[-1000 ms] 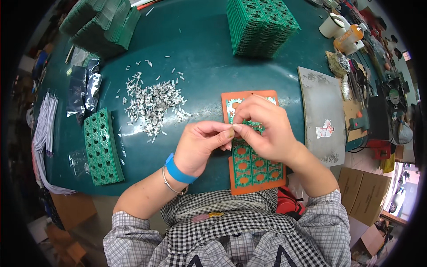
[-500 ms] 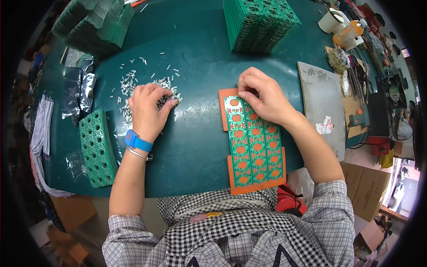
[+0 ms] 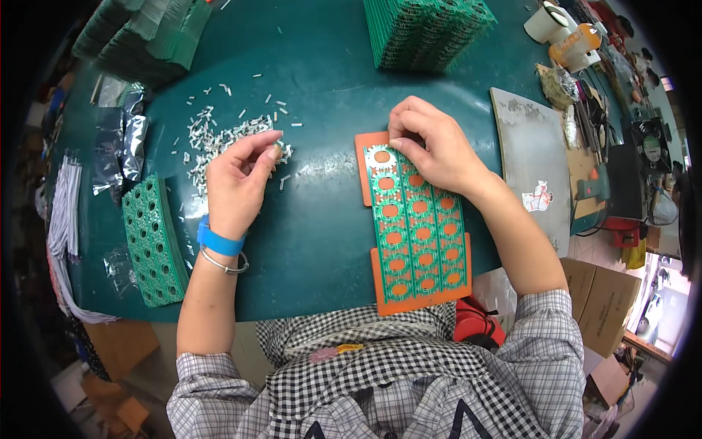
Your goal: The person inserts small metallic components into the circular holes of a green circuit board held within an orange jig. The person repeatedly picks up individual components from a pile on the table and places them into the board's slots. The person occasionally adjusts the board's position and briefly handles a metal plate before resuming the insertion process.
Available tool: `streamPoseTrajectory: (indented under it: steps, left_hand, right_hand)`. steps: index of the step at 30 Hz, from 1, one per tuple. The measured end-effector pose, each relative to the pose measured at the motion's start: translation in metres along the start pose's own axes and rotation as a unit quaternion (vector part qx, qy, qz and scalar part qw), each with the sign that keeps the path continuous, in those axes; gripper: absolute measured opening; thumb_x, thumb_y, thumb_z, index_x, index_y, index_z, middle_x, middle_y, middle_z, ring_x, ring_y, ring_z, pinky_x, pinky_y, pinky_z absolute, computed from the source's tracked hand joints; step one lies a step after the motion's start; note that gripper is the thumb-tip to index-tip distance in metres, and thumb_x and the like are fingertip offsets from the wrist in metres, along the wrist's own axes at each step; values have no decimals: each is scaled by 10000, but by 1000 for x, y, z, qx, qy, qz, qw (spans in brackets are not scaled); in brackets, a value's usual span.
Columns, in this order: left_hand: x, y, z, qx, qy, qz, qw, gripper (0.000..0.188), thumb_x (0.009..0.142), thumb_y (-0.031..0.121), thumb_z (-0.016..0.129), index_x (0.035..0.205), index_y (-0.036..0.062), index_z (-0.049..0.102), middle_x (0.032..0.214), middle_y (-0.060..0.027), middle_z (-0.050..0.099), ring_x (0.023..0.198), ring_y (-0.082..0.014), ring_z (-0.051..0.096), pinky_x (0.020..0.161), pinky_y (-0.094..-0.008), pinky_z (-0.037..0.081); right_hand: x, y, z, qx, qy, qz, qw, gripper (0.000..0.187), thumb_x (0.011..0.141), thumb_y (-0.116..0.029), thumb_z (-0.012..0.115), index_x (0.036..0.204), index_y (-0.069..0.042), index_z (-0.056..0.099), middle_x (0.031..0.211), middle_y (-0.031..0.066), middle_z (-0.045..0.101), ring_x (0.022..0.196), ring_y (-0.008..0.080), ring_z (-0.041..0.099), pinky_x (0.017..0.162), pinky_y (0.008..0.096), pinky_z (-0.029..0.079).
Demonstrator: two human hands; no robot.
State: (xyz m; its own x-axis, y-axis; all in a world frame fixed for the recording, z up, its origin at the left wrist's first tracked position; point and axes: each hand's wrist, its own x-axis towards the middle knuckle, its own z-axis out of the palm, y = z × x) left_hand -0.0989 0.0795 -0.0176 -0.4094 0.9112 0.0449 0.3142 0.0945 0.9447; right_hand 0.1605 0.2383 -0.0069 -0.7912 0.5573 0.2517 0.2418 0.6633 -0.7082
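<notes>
A green circuit board panel (image 3: 401,219) with rows of oval holes lies on an orange backing board (image 3: 436,298), right of centre. My right hand (image 3: 436,150) is over its upper end, thumb and forefinger closed together at the panel's top edge; whatever is between those fingertips is hidden. On the left, my left hand (image 3: 240,175) hovers at the near right side of a loose pile of small white-and-silver parts (image 3: 212,135). Its thumb and forefinger are pinched together, and what they hold is too small to make out.
Stacks of green panels stand at the far left (image 3: 146,40) and far centre (image 3: 428,33). A smaller panel stack (image 3: 152,241), silvery bags (image 3: 121,150) and white wires (image 3: 64,208) lie at left. At right are a grey plate (image 3: 530,161), tools (image 3: 591,117) and an orange bottle (image 3: 575,47).
My left hand has drawn back from the pile, and its thumb and forefinger have closed into a pinch. My right hand stays at the panel's top edge. The whole view has shifted slightly.
</notes>
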Motion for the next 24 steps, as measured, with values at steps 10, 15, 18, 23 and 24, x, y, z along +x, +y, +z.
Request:
streamPoseTrajectory:
  steps: [10, 15, 18, 23, 24]
  left_hand:
    - [-10, 15, 9, -426, -191, -206, 860, 137, 1028, 174, 543, 1000, 46, 581, 921, -60, 634, 708, -129, 560, 610, -226, 442]
    - [-18, 28, 16, -410, -241, -243, 846, 125, 1031, 189, 564, 1023, 65, 576, 856, -34, 597, 683, -115, 528, 574, -217, 401]
    - [-23, 39, 26, -391, -231, -250, 855, 80, 1018, 145, 590, 1036, 68, 576, 865, -49, 637, 696, -115, 567, 589, -215, 442]
    - [-24, 38, 38, -404, -241, -245, 848, 82, 1011, 126, 596, 1043, 50, 591, 938, -85, 689, 753, -120, 627, 656, -228, 515]
    - [-24, 38, 41, -395, -238, -252, 850, 87, 1011, 124, 595, 1045, 44, 596, 941, -88, 690, 757, -124, 630, 661, -231, 519]
  right_hand:
    - [2, 0, 3, -21, 6, 0, 1000, 88, 842, -5, 664, 868, -19, 581, 928, 96, 572, 901, 307, 594, 758, 409, 495]
    - [4, 0, 6, -69, 14, -52, 996, 103, 825, -16, 679, 867, -22, 586, 928, 103, 582, 939, 324, 594, 785, 421, 500]
    - [4, -2, 5, -89, 14, -61, 994, 105, 818, -18, 683, 865, -21, 588, 925, 108, 585, 947, 333, 595, 791, 425, 502]
    - [4, -1, 3, -68, 9, -45, 997, 102, 820, -13, 676, 870, -19, 587, 919, 112, 583, 937, 335, 594, 790, 425, 502]
    - [4, -2, 2, -56, 5, -35, 998, 101, 821, -12, 675, 871, -18, 587, 919, 113, 583, 935, 335, 594, 791, 424, 502]
